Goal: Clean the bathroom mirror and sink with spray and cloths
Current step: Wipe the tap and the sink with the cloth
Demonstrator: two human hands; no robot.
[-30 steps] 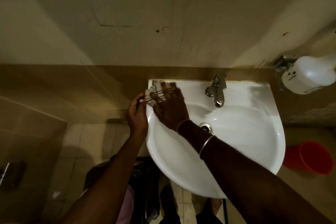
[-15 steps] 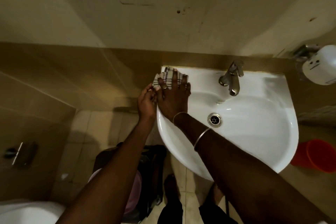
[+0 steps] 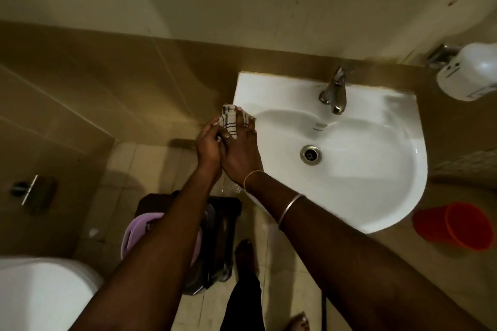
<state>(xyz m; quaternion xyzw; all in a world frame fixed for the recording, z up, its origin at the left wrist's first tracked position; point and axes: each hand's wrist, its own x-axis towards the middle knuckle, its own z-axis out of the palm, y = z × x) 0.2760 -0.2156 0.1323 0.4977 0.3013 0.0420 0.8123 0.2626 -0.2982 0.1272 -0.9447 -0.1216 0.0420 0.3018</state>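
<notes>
A white wall-hung sink [image 3: 376, 196] with a chrome tap [image 3: 333, 93] and a metal drain [image 3: 310, 154] fills the right of the head view. A white cloth with dark checks [image 3: 228, 121] lies over the sink's left rim. My right hand [image 3: 240, 152] presses flat on the cloth, fingers spread over it. My left hand [image 3: 208, 146] sits beside it at the rim's outer edge, its fingers pinching the cloth's left side. No spray bottle and no mirror are visible.
A white soap dispenser [image 3: 469, 75] hangs on the wall at the right. A red bucket [image 3: 454, 226] stands under the sink's right side. Below my arms are a lilac basin [image 3: 131, 234], a dark bin [image 3: 223, 236] and a white toilet [image 3: 40, 295].
Both hands and the cloth have slid from the sink's back left corner toward me along the left rim. The camera has tilted down and left, showing more floor and the toilet.
</notes>
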